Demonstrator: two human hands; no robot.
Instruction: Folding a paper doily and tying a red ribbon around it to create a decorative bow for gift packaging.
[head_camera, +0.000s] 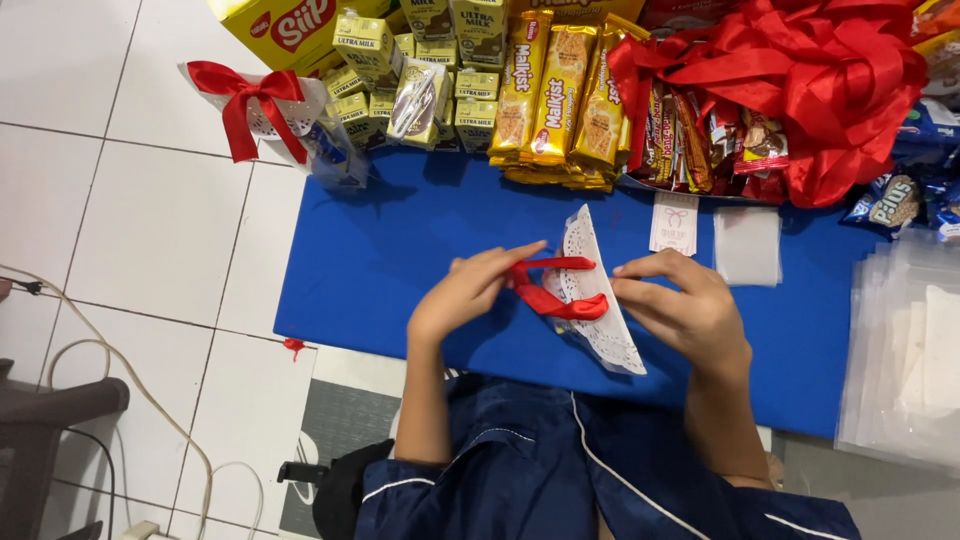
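Observation:
A folded white paper doily (597, 300) lies across the blue mat (360, 260) in front of me, with a red ribbon (556, 295) looped around its middle. My left hand (468, 288) pinches the ribbon's left loop with the forefinger stretched out along it. My right hand (685, 305) grips the doily's right side where the ribbon crosses it. Both hands rest just above the mat, close together.
A finished clear gift bag with a red bow (262, 112) lies at the mat's far left corner. Small yellow milk cartons (470, 85), yellow biscuit packs (557, 95), snack bars (690, 135), a heap of red ribbon (820, 80), small white cards (745, 245) and clear plastic bags (905, 350) ring the mat.

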